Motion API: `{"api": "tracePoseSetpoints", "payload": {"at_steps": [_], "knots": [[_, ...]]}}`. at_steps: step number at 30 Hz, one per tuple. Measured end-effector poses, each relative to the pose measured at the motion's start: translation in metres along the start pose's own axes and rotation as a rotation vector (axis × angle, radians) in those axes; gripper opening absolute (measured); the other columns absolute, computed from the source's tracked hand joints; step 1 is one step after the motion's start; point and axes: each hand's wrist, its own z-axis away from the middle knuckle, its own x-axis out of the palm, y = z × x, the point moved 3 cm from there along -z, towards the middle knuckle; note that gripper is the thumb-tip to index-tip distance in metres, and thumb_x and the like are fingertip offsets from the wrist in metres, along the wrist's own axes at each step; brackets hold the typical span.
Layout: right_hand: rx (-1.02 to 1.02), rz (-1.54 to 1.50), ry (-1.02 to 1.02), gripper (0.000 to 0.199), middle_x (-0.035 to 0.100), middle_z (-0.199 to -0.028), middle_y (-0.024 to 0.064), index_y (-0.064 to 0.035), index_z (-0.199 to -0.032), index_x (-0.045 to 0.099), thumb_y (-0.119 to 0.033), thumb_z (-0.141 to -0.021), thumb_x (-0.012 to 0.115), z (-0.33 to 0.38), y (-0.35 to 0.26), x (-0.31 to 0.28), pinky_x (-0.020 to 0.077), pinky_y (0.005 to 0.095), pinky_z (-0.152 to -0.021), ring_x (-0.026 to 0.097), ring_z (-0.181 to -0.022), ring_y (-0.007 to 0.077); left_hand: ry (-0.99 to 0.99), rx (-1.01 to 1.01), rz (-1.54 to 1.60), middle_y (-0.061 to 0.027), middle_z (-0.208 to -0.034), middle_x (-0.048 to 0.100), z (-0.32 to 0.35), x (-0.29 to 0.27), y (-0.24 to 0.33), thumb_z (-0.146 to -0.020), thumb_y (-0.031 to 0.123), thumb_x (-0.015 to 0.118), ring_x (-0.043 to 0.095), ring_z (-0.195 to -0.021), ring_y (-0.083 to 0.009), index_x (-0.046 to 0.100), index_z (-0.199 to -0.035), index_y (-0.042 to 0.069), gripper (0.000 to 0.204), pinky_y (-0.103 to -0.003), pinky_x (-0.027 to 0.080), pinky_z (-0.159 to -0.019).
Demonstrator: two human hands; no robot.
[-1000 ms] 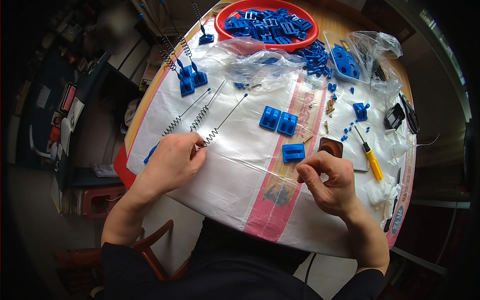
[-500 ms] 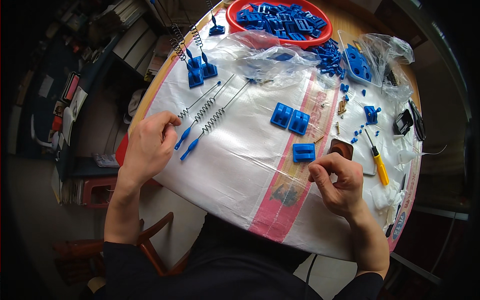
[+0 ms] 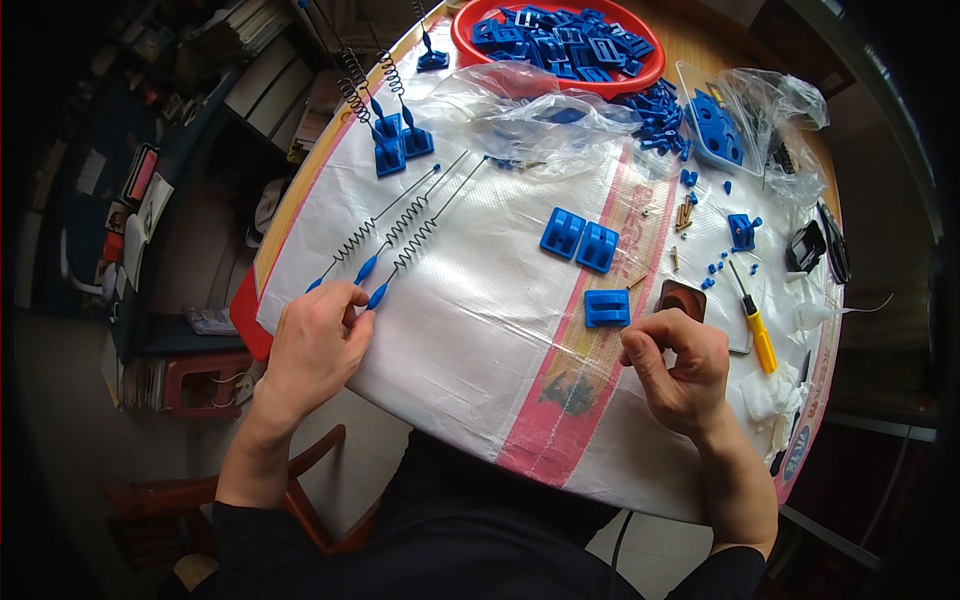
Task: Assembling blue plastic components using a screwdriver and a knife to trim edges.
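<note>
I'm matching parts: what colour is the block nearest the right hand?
The block is blue; head view.

Blue spring handles partly behind left hand, red basin cropped at top.

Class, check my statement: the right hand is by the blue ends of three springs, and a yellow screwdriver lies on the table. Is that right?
Not quite: the hand is wrong. The head view shows the left hand by the blue ends of three springs; a yellow screwdriver does lie on the table.
</note>
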Motion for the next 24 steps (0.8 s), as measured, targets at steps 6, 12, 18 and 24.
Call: {"api": "tracePoseSetpoints", "payload": {"at_steps": [6,12,18,24], "knots": [[-0.008,0.024,-0.011,0.006,0.063,-0.065,0.0058,-0.0019,-0.084,0.067,-0.007,-0.088,0.069,0.000,-0.002,0.000,0.0458,0.0249,-0.052,0.060,-0.055,0.0127,0.071,0.031,-0.050,-0.0118,-0.074,0.060,-0.007,-0.003,-0.001,-0.081,0.001,0.067,0.055,-0.057,-0.0183,0.064,-0.097,-0.005,0.017,-0.031,0.045,-0.054],[-0.014,0.016,0.017,0.007,0.063,-0.064,0.0054,-0.0020,-0.083,0.067,-0.007,-0.088,0.069,0.001,-0.003,-0.002,0.0456,0.0250,-0.052,0.060,-0.054,0.0124,0.301,0.008,-0.228,-0.0104,-0.083,0.058,-0.010,-0.034,-0.015,-0.084,0.003,0.061,0.052,-0.062,-0.0189,0.063,-0.104,-0.003,0.021,-0.032,0.045,-0.058],[-0.022,0.016,0.010,0.006,0.062,-0.063,0.0048,-0.0020,-0.083,0.067,-0.006,-0.087,0.070,0.000,-0.004,-0.002,0.0452,0.0244,-0.051,0.059,-0.054,0.0117,0.047,-0.154,-0.125,-0.0129,-0.084,0.063,-0.010,-0.030,-0.042,-0.080,0.008,0.066,0.059,-0.068,-0.0217,0.065,-0.100,-0.004,0.023,-0.034,0.048,-0.065],[-0.017,0.014,0.002,0.007,0.062,-0.064,0.0048,-0.0019,-0.084,0.067,-0.007,-0.088,0.070,0.001,-0.003,0.000,0.0452,0.0245,-0.051,0.059,-0.054,0.0114,0.009,-0.064,0.077,-0.0097,-0.081,0.066,-0.022,-0.020,-0.045,-0.087,0.004,0.062,0.060,-0.069,-0.0139,0.066,-0.103,-0.006,0.020,-0.028,0.049,-0.066]]}}
